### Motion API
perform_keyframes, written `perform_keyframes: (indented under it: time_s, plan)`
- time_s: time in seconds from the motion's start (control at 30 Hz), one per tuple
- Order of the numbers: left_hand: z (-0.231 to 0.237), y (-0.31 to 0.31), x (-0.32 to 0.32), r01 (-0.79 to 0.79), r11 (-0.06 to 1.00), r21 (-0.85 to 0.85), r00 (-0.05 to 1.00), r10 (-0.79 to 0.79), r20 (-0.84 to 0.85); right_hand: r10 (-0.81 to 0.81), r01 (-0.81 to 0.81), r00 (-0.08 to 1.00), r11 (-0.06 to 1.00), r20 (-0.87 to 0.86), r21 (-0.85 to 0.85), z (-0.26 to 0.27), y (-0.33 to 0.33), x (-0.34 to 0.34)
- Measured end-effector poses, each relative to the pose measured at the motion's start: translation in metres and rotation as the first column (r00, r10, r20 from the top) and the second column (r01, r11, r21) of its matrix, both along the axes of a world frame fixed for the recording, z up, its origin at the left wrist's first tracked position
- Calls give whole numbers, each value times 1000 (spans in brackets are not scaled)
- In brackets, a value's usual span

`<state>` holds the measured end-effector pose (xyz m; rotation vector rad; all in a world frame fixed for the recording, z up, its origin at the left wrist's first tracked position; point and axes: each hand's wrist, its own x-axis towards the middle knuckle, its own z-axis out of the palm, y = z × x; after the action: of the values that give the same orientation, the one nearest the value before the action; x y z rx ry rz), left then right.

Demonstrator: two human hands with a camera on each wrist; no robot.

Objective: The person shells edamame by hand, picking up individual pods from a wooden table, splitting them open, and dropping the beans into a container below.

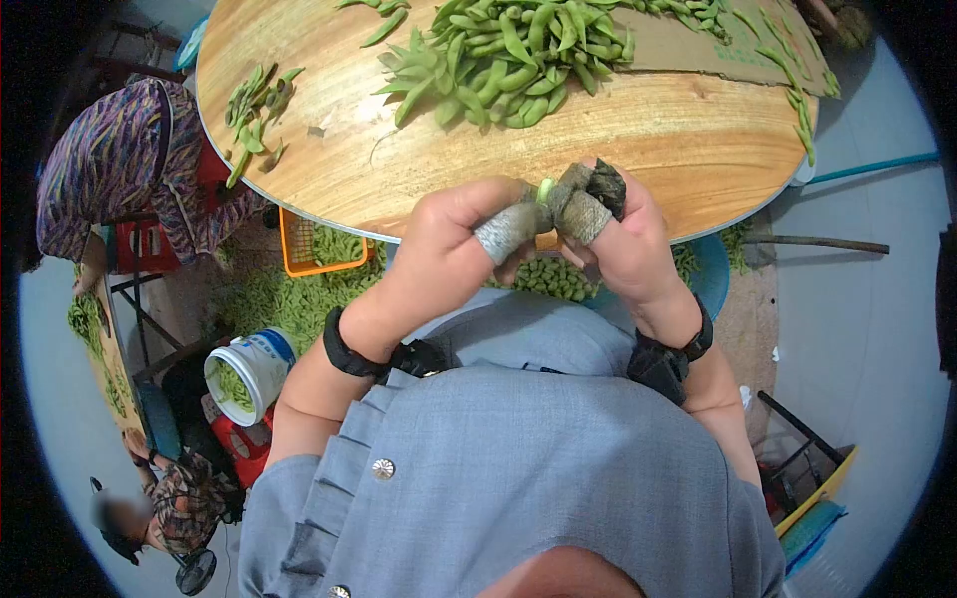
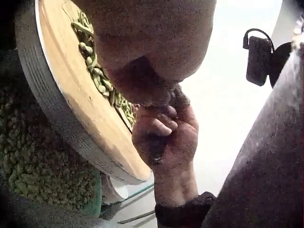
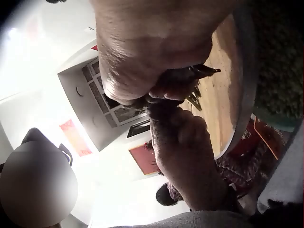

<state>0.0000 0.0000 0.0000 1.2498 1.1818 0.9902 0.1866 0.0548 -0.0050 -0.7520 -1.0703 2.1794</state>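
Observation:
In the head view my left hand (image 1: 449,239) and right hand (image 1: 638,239) meet over the near edge of the round wooden table (image 1: 359,149). Grey wrapping (image 1: 506,231) covers the left thumb, and a similar stained wrapping (image 1: 584,216) the right. Between the thumbs and fingertips both hands pinch a green soybean pod (image 1: 545,189), mostly hidden by them. Dark, shrivelled pods (image 1: 608,189) stick out of the right hand's curled fingers; a pointed dark tip (image 3: 209,71) shows in the right wrist view. Beyond the hands lies a heap of green soybean pods (image 1: 498,60).
Loose pods (image 1: 254,115) lie at the table's left, with cardboard (image 1: 698,45) at the far right. Below stand an orange basket (image 1: 299,261), a white bucket (image 1: 261,364) and a blue tub (image 1: 710,279), near pods strewn on the floor. Other people (image 1: 110,169) work at the left.

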Motion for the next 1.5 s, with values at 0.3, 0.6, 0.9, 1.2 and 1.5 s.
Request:
perform_keyframes:
  time_s: [0.3, 0.6, 0.9, 1.2, 1.5]
  plan:
    - [-5, 6, -13, 77, 885, -460, 898, 139, 417, -198, -221, 911, 509, 362, 832, -14, 2, -6]
    - [-12, 3, -8, 37, 999, 27, 967, -29, -255, 36, -98, 893, 988, 449, 117, -1, 6, -2]
    - [0, -50, -105, -454, 856, 248, 512, 479, -714, -108, -529, 779, 415, 617, 740, 11, 16, 3]
    - [11, -46, -93, -354, 849, 391, 418, 518, -746, -832, -550, 450, 27, 324, 834, -12, 92, -61]
    - [-18, 28, -16, -262, 926, 271, 910, 330, -251, -639, -347, 637, 261, 431, 901, 3, 23, -31]
